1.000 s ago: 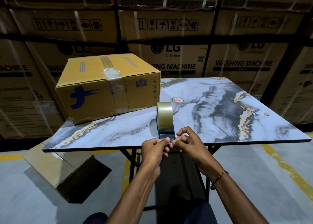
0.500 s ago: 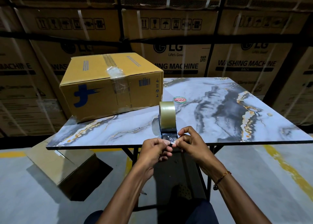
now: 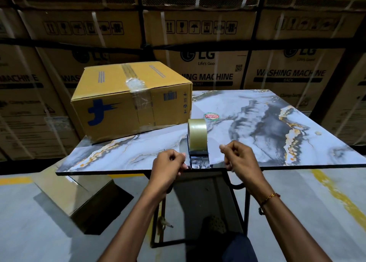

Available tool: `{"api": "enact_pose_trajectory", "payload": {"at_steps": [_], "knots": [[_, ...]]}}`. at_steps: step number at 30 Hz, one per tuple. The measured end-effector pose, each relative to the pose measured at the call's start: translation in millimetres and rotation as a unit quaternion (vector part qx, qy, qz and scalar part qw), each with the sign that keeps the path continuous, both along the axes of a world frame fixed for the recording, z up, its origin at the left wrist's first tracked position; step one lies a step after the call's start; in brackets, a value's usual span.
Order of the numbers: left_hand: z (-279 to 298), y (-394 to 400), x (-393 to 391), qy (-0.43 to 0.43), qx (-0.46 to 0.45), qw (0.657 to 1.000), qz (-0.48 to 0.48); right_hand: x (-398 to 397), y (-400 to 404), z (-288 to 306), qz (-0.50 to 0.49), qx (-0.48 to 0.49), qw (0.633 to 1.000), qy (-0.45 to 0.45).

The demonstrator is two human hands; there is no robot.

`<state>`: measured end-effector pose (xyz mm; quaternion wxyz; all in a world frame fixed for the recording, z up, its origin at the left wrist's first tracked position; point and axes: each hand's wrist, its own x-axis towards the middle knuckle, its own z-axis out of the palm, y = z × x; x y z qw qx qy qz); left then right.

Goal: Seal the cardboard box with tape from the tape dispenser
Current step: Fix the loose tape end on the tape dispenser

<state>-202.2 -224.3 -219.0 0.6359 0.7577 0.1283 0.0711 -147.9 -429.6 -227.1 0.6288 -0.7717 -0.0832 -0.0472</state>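
A yellow cardboard box (image 3: 130,101) with a blue logo sits on the back left of the marbled table (image 3: 257,123). A strip of clear tape runs over its top seam and down its front. The tape dispenser (image 3: 198,143), carrying a beige roll, stands upright at the table's front edge, with a crinkled tape end at its front. My left hand (image 3: 168,166) is curled, and its fingertips pinch the left front of the dispenser. My right hand (image 3: 239,158) hovers just right of the dispenser, fingers closed, with nothing visible in them.
Stacked washing machine cartons (image 3: 217,53) form a wall behind the table. A flattened carton (image 3: 79,194) lies on the floor at lower left. Black table legs (image 3: 237,192) stand below the front edge. A round sticker (image 3: 212,116) sits on the tabletop.
Both hands were pinched together at the dispenser's front. My right hand has since pulled away to the right, while my left stays at the dispenser. The view has moved closer.
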Motion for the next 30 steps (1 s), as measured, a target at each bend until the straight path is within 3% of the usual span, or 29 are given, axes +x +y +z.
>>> {"api": "enact_pose_trajectory", "payload": {"at_steps": [3,10,15,21,24,28,30], "knots": [[-1,1,11,-0.034,-0.012,0.999,0.039,9,2,8,-0.026,0.003,1.000,-0.014],[-13,-9,31,-0.035,0.009,0.999,0.001,29,22,-2,0.075,-0.123,0.989,0.022],[-12,-9,29,-0.038,0.045,0.998,-0.018,22,37,-8,0.049,-0.066,0.996,-0.028],[5,-9,25,-0.025,0.016,0.999,0.011,1,62,-1,0.023,0.003,0.999,-0.040],[9,-7,23,0.002,-0.026,1.000,0.002,-8,64,-4,0.035,0.009,0.998,-0.044],[12,-6,23,0.023,0.001,0.999,0.022,-13,60,-3,0.033,-0.008,0.998,-0.061],[12,-5,20,0.023,-0.027,0.999,0.018,-17,57,0,0.023,-0.001,0.996,-0.082]]}}
